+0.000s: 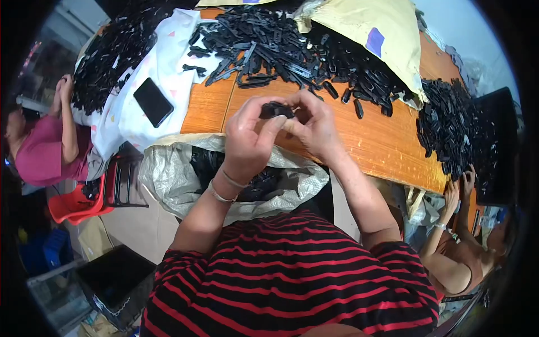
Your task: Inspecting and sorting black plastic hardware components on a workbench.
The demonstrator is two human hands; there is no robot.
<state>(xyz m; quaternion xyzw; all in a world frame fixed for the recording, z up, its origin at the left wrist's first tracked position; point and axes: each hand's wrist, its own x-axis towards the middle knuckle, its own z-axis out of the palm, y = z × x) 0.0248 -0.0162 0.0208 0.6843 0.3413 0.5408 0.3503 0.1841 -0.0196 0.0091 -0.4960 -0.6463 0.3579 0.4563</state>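
Note:
Above the table's near edge, my left hand [247,133] and my right hand [318,124] are brought together. Between their fingertips is a small black plastic piece [276,110], pinched from both sides. Fingers cover part of it, so its full shape cannot be made out. Directly below my hands an open whitish woven sack [168,178] holds dark pieces. Beyond my hands a heap of long black plastic pieces [255,42] lies on the orange wooden table [373,147], with a few loose black pieces [359,109] at its near side.
A dark phone [153,102] rests on white patterned cloth [120,106] to the left. A cream sack [359,28] lies at the back right. Co-workers sit left [53,143] and right [463,261] by further black heaps. A red chair [78,203] and dark bin [115,275] stand lower left.

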